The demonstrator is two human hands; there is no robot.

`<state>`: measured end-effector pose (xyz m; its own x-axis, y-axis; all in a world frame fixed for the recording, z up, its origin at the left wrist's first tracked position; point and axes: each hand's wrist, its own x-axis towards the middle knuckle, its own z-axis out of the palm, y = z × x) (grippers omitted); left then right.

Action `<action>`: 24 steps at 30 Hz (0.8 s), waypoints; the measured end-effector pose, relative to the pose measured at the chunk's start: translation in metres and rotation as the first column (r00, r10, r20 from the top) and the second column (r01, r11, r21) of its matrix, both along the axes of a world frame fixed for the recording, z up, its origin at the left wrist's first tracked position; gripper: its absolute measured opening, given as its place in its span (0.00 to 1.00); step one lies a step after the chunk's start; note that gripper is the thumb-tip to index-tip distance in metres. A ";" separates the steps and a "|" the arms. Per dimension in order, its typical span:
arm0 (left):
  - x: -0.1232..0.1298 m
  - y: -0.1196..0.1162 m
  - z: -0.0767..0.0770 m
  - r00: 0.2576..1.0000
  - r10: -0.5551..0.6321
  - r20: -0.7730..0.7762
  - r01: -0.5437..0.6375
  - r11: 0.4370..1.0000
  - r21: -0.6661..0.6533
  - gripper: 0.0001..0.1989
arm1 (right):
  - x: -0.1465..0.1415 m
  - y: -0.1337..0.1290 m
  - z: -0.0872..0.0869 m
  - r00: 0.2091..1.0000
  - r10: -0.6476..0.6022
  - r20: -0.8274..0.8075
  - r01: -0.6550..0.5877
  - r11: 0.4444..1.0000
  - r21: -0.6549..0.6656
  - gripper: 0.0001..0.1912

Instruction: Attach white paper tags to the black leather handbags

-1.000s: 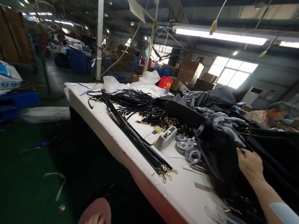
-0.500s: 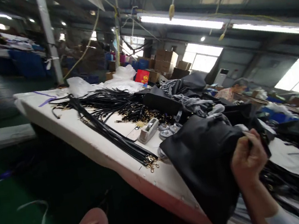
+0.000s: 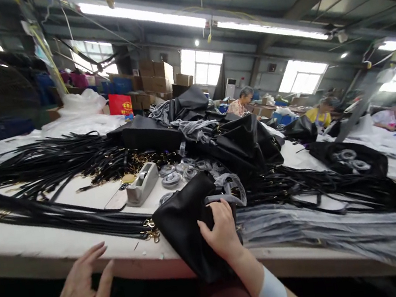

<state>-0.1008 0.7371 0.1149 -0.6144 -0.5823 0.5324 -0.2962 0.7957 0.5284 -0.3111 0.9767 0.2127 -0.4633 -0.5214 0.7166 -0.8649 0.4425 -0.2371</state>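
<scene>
- The right hand (image 3: 220, 227) has its fingers curled over the upper edge of a black bag (image 3: 184, 220), thumb on the side toward the left hand, the bag's material caught between them. A dark gap shows between thumb and fingertips; how firmly they press, I cannot tell.
- The black bag hangs below and to the left of that grip, tilted, its lower part in front of the edge of the white table (image 3: 15, 245).
- A handle in clear wrapping (image 3: 239, 189) loops up just above the right fingers; whether they touch it is unclear.
- The left hand (image 3: 83, 292) is open and empty, fingers spread and thumb held apart, in front of the table edge, well apart from the bag.
- Between the two hands, farther back on the table, gold clasps (image 3: 151, 230) end a bundle of long black straps (image 3: 82, 220), right beside the bag's left corner.
- Up and left from the right grip stands a grey tape dispenser (image 3: 142, 186), with wrapped coils (image 3: 170, 178) between it and a heap of black bags (image 3: 244, 136).
- To the right of the grip lie plastic-wrapped strips (image 3: 306, 224), and behind them more black straps (image 3: 341, 184).
- Far beyond the grip, a person in a floral top (image 3: 237, 107) is partly visible past the heap.
</scene>
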 end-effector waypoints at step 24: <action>-0.137 0.067 0.082 0.934 -0.346 0.088 0.275 0.854 0.442 0.33 | -0.021 0.116 -0.061 0.642 -0.166 0.748 0.420 0.893 -0.162 0.31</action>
